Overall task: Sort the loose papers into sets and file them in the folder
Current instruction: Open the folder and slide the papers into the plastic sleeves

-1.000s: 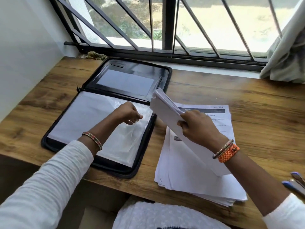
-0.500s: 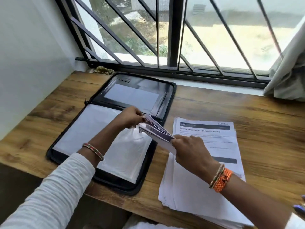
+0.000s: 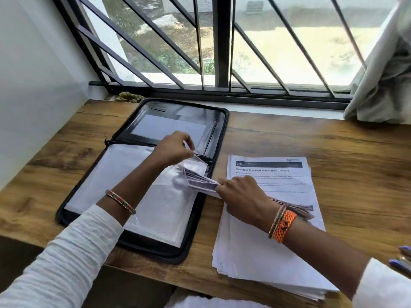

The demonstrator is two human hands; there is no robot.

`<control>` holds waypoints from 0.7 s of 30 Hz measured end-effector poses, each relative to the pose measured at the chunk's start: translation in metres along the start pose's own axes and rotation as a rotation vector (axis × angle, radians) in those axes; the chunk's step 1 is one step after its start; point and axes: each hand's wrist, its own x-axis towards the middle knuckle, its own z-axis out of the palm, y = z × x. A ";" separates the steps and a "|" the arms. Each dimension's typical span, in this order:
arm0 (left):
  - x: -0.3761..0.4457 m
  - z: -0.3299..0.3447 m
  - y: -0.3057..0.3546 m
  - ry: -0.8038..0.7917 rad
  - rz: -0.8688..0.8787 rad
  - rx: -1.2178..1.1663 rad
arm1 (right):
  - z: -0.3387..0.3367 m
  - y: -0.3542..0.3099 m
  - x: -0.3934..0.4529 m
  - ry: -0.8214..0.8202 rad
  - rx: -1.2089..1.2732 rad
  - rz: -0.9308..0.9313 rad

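Over the folder (image 3: 142,247), the right hand's (image 3: 242,196) gripped sheaf (image 3: 200,181) has now entered the sleeve (image 3: 155,210) pinched open by the left hand (image 3: 175,147).

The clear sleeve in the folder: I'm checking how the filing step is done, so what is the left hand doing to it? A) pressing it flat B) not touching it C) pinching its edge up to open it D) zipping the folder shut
C: the left hand pinches the clear sleeve edge up while the right hand pushes a set of papers into the opening.

Open black folder (image 3: 201,221) on wooden desk (image 3: 333,147), left hand (image 3: 174,148) pinching clear sleeve (image 3: 195,162) open, right hand (image 3: 241,194) gripping paper set (image 3: 200,180) at sleeve mouth, loose stack (image 3: 262,252) beside.
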 end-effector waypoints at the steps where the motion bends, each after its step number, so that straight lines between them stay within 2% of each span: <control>1: -0.004 0.001 0.005 0.019 0.027 0.083 | -0.005 -0.001 0.004 0.015 0.038 -0.007; 5: -0.021 0.012 0.018 0.136 0.099 0.344 | -0.024 -0.007 0.032 0.072 0.090 0.025; 10: -0.050 0.018 0.020 0.252 0.057 0.454 | -0.020 -0.017 0.061 0.062 0.174 -0.043; 13: -0.083 0.020 0.004 0.328 -0.083 0.425 | -0.006 -0.018 0.071 0.065 0.336 -0.034; 15: -0.106 0.024 -0.010 0.320 -0.127 0.354 | 0.000 -0.016 0.070 -0.024 0.413 -0.078; 18: -0.127 0.034 -0.027 0.317 -0.110 0.218 | -0.001 -0.011 0.049 -0.188 0.338 -0.100; 21: -0.134 0.044 -0.034 0.370 -0.072 0.113 | -0.001 -0.016 0.021 -0.187 0.220 -0.001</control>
